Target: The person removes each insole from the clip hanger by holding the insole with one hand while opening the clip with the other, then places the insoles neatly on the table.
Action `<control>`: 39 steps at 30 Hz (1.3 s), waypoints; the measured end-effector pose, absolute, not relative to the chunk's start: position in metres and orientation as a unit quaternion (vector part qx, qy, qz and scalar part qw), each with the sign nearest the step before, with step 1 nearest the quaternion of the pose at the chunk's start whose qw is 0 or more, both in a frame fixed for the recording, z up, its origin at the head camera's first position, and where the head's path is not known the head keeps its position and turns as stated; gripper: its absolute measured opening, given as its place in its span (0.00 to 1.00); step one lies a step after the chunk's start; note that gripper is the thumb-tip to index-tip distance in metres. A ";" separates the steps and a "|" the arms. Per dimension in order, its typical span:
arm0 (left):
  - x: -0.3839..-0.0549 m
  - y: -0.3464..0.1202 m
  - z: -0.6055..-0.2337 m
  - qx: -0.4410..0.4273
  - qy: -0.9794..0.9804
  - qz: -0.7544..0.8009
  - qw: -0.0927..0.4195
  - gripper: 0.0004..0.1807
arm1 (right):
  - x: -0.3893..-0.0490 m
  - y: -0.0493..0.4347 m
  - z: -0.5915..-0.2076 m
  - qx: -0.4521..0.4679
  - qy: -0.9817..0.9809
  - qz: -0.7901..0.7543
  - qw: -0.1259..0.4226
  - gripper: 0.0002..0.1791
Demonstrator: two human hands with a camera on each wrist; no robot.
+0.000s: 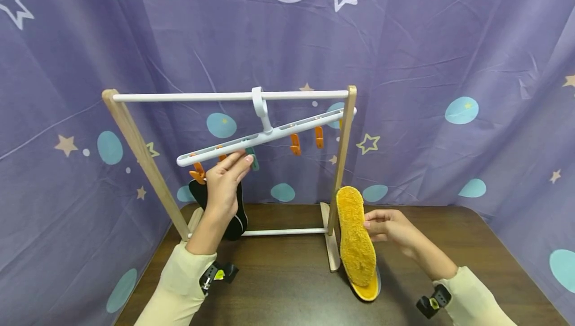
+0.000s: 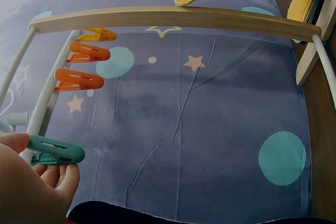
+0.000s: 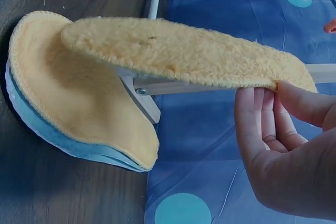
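Note:
My left hand [image 1: 223, 186] is raised to the white hanger [image 1: 215, 152], its thumb and fingers pinching a green clip [image 2: 58, 149] under the bar. From the same bar hang orange clips [image 2: 86, 52] and a yellow clip [image 2: 100, 35]. Behind my left wrist, a black insole [image 1: 238, 220] hangs below the hanger's left end, by an orange clip [image 1: 197, 172]. My right hand [image 1: 390, 228] pinches the edge of a fuzzy yellow insole [image 1: 356, 236], held upright and a little tilted. Below it, more insoles [image 3: 84, 103] lie stacked on the table, yellow on top with blue-grey edges beneath.
A wooden rack [image 1: 148, 171] stands on the brown table [image 1: 278, 276], and the hanger tilts from its white top rod [image 1: 188, 97], right end higher. The rack's right foot [image 1: 331, 248] is beside the stacked insoles. A purple patterned curtain [image 1: 427, 91] hangs behind.

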State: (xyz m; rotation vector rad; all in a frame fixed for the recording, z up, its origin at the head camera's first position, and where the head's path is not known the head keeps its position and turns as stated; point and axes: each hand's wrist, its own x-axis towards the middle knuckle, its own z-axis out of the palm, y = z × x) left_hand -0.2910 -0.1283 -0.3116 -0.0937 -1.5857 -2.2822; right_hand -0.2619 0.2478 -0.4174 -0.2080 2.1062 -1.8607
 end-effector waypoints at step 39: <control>-0.293 -0.132 -0.312 -0.036 -0.561 -0.809 0.171 0.23 | -0.262 0.261 -0.431 -0.054 0.704 -0.675 0.216 0.05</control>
